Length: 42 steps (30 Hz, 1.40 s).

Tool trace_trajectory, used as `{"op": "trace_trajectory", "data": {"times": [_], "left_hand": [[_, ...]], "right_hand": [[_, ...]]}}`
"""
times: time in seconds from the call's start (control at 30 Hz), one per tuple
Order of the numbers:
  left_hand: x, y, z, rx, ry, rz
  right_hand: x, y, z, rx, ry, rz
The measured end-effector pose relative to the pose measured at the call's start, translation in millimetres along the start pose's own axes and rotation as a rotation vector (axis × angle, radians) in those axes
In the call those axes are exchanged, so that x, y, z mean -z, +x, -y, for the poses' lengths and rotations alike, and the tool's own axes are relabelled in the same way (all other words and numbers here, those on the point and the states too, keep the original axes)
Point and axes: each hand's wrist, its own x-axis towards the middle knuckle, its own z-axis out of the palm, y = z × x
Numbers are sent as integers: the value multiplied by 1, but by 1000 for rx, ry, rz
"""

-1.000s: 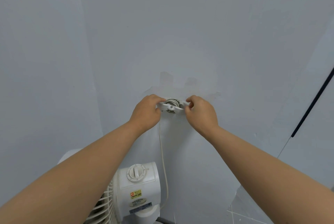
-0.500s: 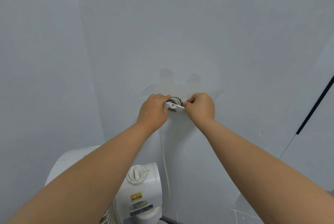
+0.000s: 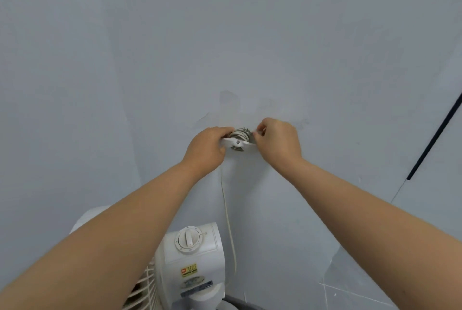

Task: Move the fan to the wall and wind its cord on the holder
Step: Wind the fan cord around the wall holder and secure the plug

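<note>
1. Fan (image 3: 192, 259) sits low against the wall (image 3: 250, 34).
2. Our left hand (image 3: 207, 149) grips the holder's (image 3: 237, 142) left end; we brace there.
3. Cord (image 3: 228, 209) hangs slack below, so we wind snugly.
4. Our right hand (image 3: 280, 144) pinches the right end.

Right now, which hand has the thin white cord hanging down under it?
The left hand; the thin white cord drops from beneath it, while nothing hangs beneath the right hand.

- Dark bar (image 3: 435, 132): narrow, slanting up to the right edge of view.
- Pale panel (image 3: 430, 197): beside the bar, thin seam along it.
- Floor (image 3: 362, 292): grey tiles, pale grout lines, lower right.
</note>
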Motion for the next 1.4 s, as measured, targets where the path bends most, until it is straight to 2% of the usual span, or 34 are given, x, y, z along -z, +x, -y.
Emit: {"op": "trace_trajectory", "data": {"times": [0.1,0.27,0.37,0.5,0.6,0.67,0.87,0.97,1.07,1.17,1.23,1.3,1.4], "left_hand": [[2,3,-5,76,-124,17],[10,10,-4,172,-286,1],[16,9,-7,155,-290,-30],[17,10,-8,143,-179,-88],[17,13,-8,204,-168,-167],[15,14,-5,315,-208,-228],[8,10,12,808,-914,-311],[1,0,21,985,-1084,-236],[-13,-7,24,1046,-1020,-60],[-26,-11,17,1068,-976,110],[-30,-13,13,1071,-983,211],[-30,-14,14,1080,-990,283],[-30,-16,21,1107,-1041,347]], "right_hand": [[10,10,1,58,-56,31],[12,2,1,103,66,34],[12,3,16,131,210,38],[14,6,33,82,409,44],[13,5,33,74,442,21],[14,4,31,56,452,-14],[12,-11,18,30,448,12],[7,-21,14,8,417,36],[-8,-35,6,-51,390,95],[-29,-46,-2,-227,356,297],[-38,-45,-5,-444,510,428],[-40,-42,-5,-637,735,476],[-45,-37,-4,-693,929,472]]}}
